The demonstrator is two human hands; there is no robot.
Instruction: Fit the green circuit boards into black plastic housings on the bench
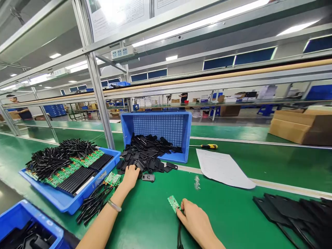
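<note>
My left hand is at the front of a loose pile of black plastic casing pieces, its fingers curled onto one tilted casing piece; the fingertips are partly hidden. Just right of that hand, a single casing piece lies with its hollow side up. My right hand pinches a green circuit board at its lower end, with black cable hanging below. Left of my left wrist lie more green boards with black cables.
The pile spills from a tipped blue crate. A blue tray holds cabled boards. Another blue bin stands lower left. Rightward are a paper sheet, a screwdriver, small clear pieces, flat black parts and a cardboard box.
</note>
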